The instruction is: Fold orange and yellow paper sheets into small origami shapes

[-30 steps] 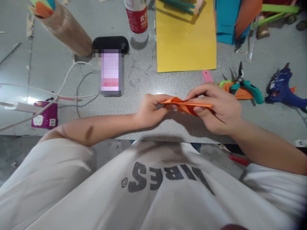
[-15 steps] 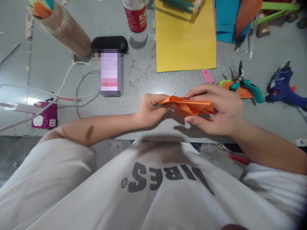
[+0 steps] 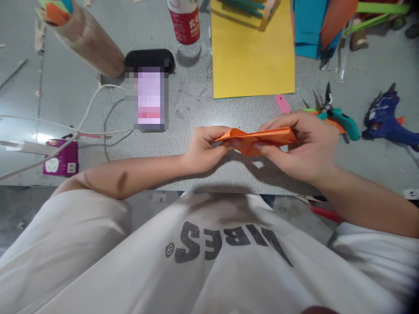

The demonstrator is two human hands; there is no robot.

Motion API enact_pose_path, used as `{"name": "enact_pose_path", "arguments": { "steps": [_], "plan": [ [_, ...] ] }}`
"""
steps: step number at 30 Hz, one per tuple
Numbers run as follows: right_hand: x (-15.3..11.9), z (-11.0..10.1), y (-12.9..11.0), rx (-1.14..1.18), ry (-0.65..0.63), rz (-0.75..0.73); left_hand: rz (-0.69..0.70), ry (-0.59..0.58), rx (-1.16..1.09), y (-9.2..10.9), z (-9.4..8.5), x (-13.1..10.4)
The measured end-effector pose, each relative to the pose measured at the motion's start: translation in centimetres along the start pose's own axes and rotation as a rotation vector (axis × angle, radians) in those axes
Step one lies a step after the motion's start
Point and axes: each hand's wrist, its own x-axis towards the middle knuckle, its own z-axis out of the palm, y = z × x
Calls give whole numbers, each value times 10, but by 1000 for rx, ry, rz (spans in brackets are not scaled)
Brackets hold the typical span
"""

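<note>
Left hand and right hand pinch the orange paper, closed upon it; from there, yellow sheet lies at twelve o'clock, bottle at eleven.

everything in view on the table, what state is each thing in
orange paper: folded, held in both hands
pliers: jaws open, lying down
bottle: label on, top out of view
phone: screen lit, partly blurred
yellow sheet: lying flat
glue gun: lying on its side, whether hot can't be told
</note>
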Motion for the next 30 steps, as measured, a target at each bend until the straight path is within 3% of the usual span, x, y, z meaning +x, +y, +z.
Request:
{"name": "enact_pose_path", "arguments": {
  "steps": [4,10,17,23,30],
  "plan": [
    [-5,7,2,88,84,27,-14,19,12,1,1,0],
    [-9,12,9,52,84,104,-26,115,8,1,1,0],
    [0,3,-6,62,84,75,-17,173,34,-2,-3,2],
    [3,0,-4,-7,28,88,16,121,108,4,-10,8],
    [0,2,-7,16,-85,115,-87,-46,94,11,-9,7]
  ]
}}
